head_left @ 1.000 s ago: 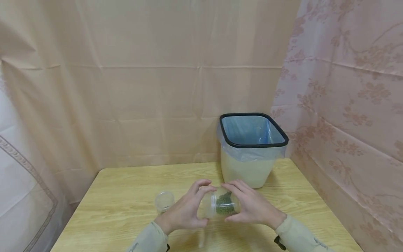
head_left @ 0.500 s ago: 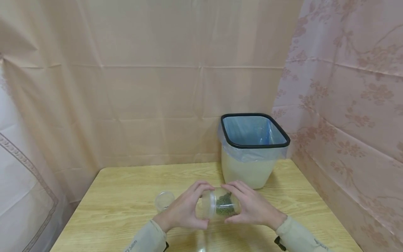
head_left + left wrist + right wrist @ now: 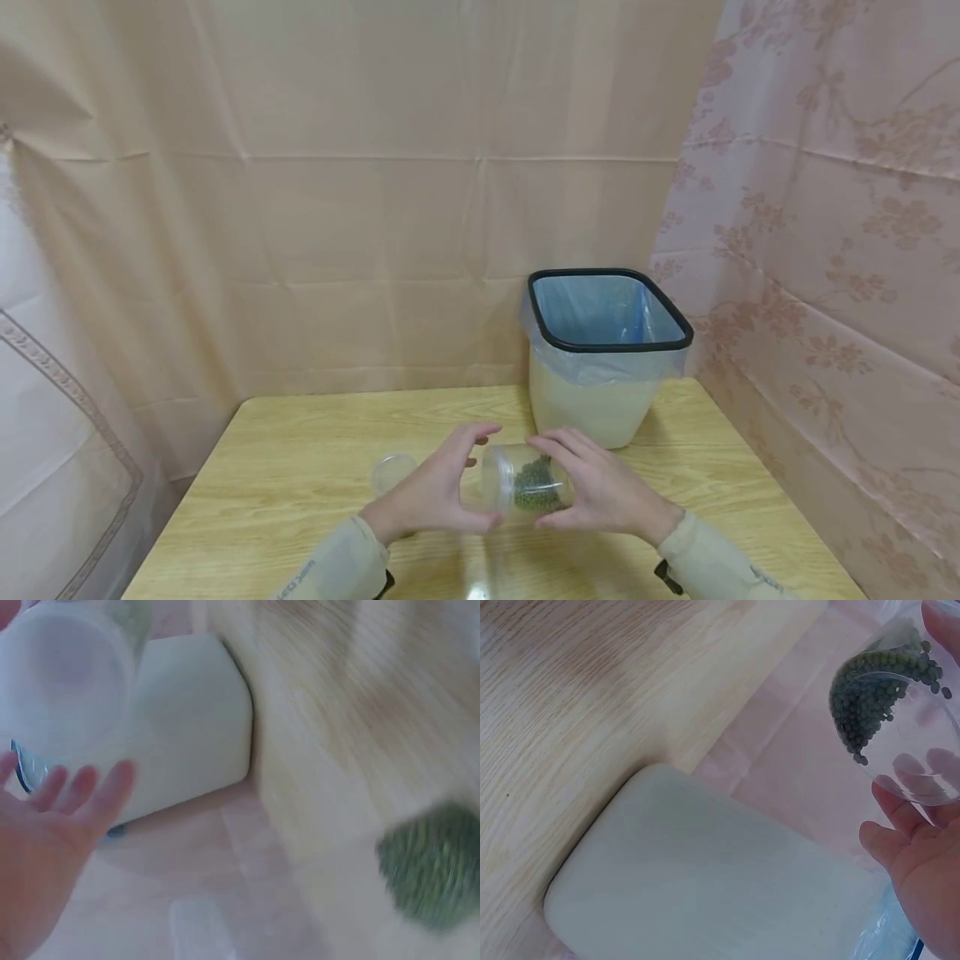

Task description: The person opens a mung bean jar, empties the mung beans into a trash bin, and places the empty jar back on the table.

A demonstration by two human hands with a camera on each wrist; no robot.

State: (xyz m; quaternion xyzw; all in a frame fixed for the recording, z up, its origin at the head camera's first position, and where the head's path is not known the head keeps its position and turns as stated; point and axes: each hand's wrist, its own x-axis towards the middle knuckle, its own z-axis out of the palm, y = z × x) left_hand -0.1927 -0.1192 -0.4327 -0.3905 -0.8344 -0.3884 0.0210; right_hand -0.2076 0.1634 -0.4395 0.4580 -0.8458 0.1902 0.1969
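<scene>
Sideways in the air over the table lies a clear plastic jar (image 3: 534, 492), partly filled with small green beans (image 3: 866, 701). My right hand (image 3: 603, 492) grips it round the base end, thumb below and fingers above. Its translucent lid (image 3: 64, 682) points left, toward my left hand (image 3: 435, 500). That hand is spread in a wide C around the lid end, its fingers standing off the lid in the left wrist view. A second clear container (image 3: 392, 473) stands on the table behind my left wrist, partly hidden; blurred green beans (image 3: 435, 866) show in the left wrist view.
A cream bin (image 3: 588, 408) with a black rim and a bluish liner stands at the back right of the wood-grain table (image 3: 315, 433), just beyond my right hand. Beige cloth (image 3: 360, 217) hangs behind, and pink flowered cloth (image 3: 840, 250) to the right.
My left hand has come away from the lid, its fingers opening and moving left. My right hand keeps the jar in nearly the same place.
</scene>
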